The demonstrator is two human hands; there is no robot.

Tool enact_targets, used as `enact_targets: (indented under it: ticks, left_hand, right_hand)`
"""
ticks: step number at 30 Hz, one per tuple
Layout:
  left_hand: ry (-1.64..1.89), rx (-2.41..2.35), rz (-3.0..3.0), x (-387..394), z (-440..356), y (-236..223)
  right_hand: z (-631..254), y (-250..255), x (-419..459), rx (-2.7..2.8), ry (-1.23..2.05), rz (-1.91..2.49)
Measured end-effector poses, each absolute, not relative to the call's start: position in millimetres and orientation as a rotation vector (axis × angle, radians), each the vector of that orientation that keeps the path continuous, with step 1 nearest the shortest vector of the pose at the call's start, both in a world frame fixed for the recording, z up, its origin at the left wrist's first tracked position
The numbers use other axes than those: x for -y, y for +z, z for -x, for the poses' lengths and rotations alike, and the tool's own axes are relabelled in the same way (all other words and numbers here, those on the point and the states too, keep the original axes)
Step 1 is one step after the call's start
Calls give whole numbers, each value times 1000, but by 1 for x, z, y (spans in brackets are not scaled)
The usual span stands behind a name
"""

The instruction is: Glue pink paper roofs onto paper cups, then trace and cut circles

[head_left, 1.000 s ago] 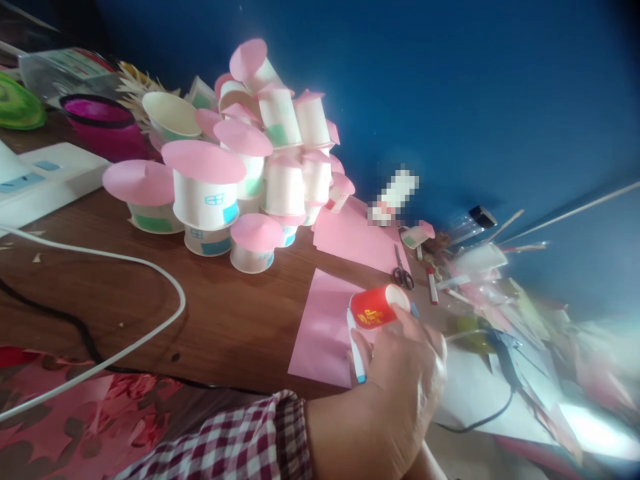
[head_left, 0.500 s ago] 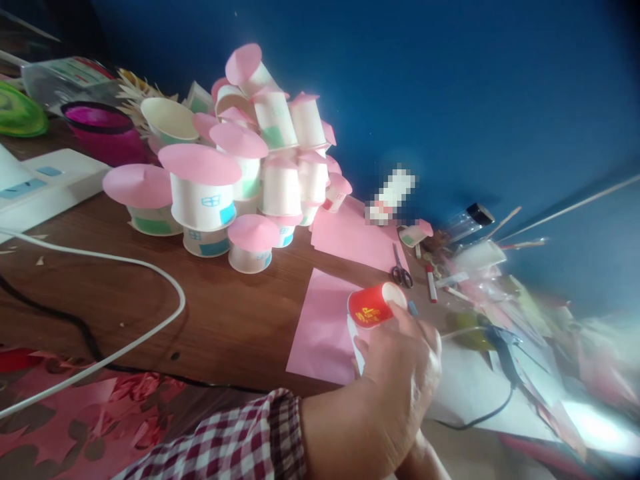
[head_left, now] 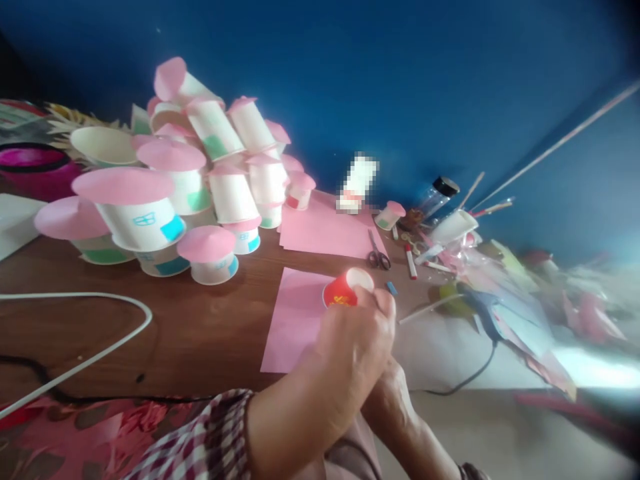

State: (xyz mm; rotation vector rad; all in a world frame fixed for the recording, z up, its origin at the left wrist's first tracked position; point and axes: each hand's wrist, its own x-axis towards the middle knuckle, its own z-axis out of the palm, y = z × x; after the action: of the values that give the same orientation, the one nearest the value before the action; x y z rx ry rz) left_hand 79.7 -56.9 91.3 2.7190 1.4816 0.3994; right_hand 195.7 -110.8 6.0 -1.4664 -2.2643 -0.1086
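Fingers (head_left: 384,304) of the left hand (head_left: 356,333) are bent and clamped on the red cup (head_left: 336,293), close to its white end. From the left, a white cable (head_left: 140,303) curves over the brown counter (head_left: 215,340), and behind it white paper cups (head_left: 233,195) with pink cone tops are stacked in several levels. Next comes one pink sheet (head_left: 286,323), lying flat; the red cup is tilted above its right part. The right hand (head_left: 390,380) is below the left one, mostly covered, so I cannot tell how its fingers are. Farther right are black-handled scissors (head_left: 380,259), a small blue piece (head_left: 391,288) and a red-and-white marker (head_left: 411,262).
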Motion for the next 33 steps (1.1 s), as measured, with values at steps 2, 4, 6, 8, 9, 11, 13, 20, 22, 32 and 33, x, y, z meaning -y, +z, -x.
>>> enact_targets:
  ticks: [2,4,6,8,9,11,13,20,22,32,33]
  left_hand:
    - [223,-1456,-2771,53,-78,95]
    - [136,-1472,-2790,51,-79,98]
    - [106,-1500,-2797,50,-80,100]
    - [69,-1515,-2798,50,-80,102]
    - [46,-1513,-2802,49,-79,103]
    - [12,-1516,-2812,48,-79,106]
    - [-3,-1536,-2808,45,-78,109]
    - [-65,-1564,-2824,43,-79,111]
    - [-91,-1587,-2831,45,-81,113]
    - [-112,-1586,-2822,39,-84,109]
    - [-96,-1592,-2828,39,-83,108]
  right_hand:
    - [-198,4,116,2237,-121,1446]
    - [-199,4,116,2215,-124,1437]
    - [-200,5,114,2214,-109,1439]
    - [-200,7,112,2236,-103,1438]
    - [-201,7,111,2253,-102,1440]
    - [-202,8,111,2279,-90,1454]
    - [-203,9,112,2290,-58,1475]
    - [-208,8,114,2298,16,1481]
    - [-211,6,115,2293,-8,1458]
    - [-222,8,119,2200,-8,1388]
    - [-223,9,120,2181,-8,1391]
